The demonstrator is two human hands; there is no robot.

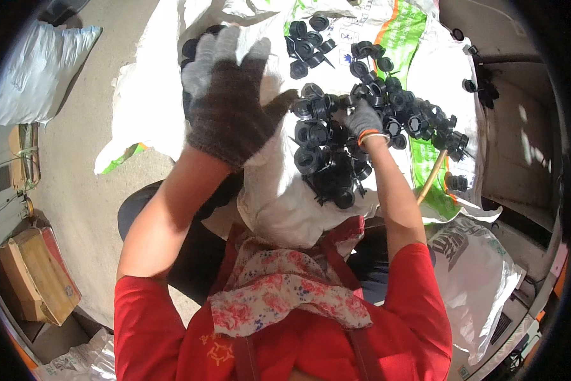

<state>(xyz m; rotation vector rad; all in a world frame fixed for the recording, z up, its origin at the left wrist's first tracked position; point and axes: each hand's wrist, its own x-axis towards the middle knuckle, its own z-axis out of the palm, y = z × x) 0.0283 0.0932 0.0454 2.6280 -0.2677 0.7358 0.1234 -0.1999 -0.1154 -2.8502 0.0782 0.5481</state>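
My left hand [231, 95], in a dark knit glove with light grey fingertips, is raised over the white sack with its fingers spread and nothing in it. Black round plastic caps [185, 51] show partly behind it. My right hand [365, 120], in a grey glove with an orange cuff, reaches into a pile of black plastic caps [336, 174]. Its fingers are bunched around a cap there, and the fingertips are partly hidden. More black caps [396, 100] lie to the right of this hand, and a smaller group [305, 47] lies farther off.
A white sack [272, 159] with green and orange print is spread under the caps. A thin wooden stick [432, 176] lies at its right. A clear plastic bag [472, 273] is at the near right. Cardboard [34, 276] and a stuffed pale bag [41, 73] stand on the left.
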